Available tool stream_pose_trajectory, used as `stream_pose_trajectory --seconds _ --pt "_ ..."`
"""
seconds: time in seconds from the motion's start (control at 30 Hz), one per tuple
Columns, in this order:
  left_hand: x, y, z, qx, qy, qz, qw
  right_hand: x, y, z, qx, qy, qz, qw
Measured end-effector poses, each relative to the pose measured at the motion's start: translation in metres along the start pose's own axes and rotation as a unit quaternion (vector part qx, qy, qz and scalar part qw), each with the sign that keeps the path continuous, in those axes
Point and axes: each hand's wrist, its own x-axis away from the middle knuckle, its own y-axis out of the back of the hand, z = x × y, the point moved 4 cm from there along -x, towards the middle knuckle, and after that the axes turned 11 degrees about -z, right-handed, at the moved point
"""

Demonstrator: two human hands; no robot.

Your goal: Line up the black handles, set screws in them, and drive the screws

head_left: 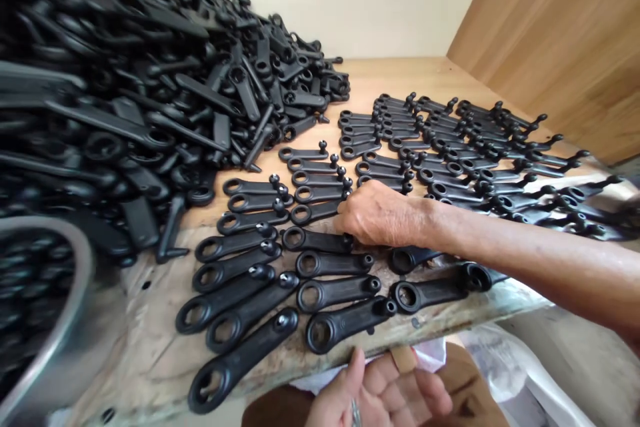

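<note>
Rows of black crank-shaped parts, each with a ring at one end and a short post at the other, lie on the worktable (165,353). My right hand (375,213) is closed, knuckles up, over the post end of one black crank arm (315,239); its fingertips are hidden. Below the table edge, my left hand (380,390) is palm up with loosely curled fingers, carrying small shiny metal pieces (355,413). Tan tape (404,359) wraps one of its fingers. Bright metal shows in the posts of several crank arms (250,330); nearer ones (345,327) show a dark hole.
A large heap of black crank arms (150,80) rises at the left. A metal bowl (83,260) with dark parts inside stands at the near left. More crank arms (480,160) spread towards the right. A wooden board (550,47) borders the right side, and a pale wall stands behind.
</note>
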Motion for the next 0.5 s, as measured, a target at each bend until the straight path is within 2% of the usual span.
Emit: stream_pose_trajectory --seconds 0.1,0.17,0.2,0.27,0.37,0.43,0.5 --pt "0.004 0.000 0.004 0.001 -0.007 -0.006 1.000 0.004 0.004 -0.008 -0.026 -0.049 -0.039 0.998" --pt "0.010 -0.001 0.007 0.006 -0.007 -0.007 1.000 0.011 0.011 -0.013 -0.093 -0.079 -0.127 0.984" --pt "0.013 -0.002 0.008 0.008 -0.006 -0.008 1.000 0.016 0.015 -0.015 -0.145 -0.087 -0.185 0.968" --pt "0.019 -0.004 0.011 0.010 -0.009 -0.014 1.000 0.026 0.019 -0.015 -0.259 -0.098 -0.289 0.916" --pt "0.027 -0.008 0.014 0.017 -0.020 -0.023 0.999 0.037 0.012 -0.008 -0.374 -0.149 -0.366 0.839" --pt "0.030 -0.009 0.017 0.022 -0.025 -0.021 0.999 0.041 0.004 -0.001 -0.397 -0.175 -0.387 0.814" --pt "0.032 -0.010 0.020 0.020 -0.026 -0.018 0.999 0.042 -0.001 0.004 -0.394 -0.179 -0.396 0.810"
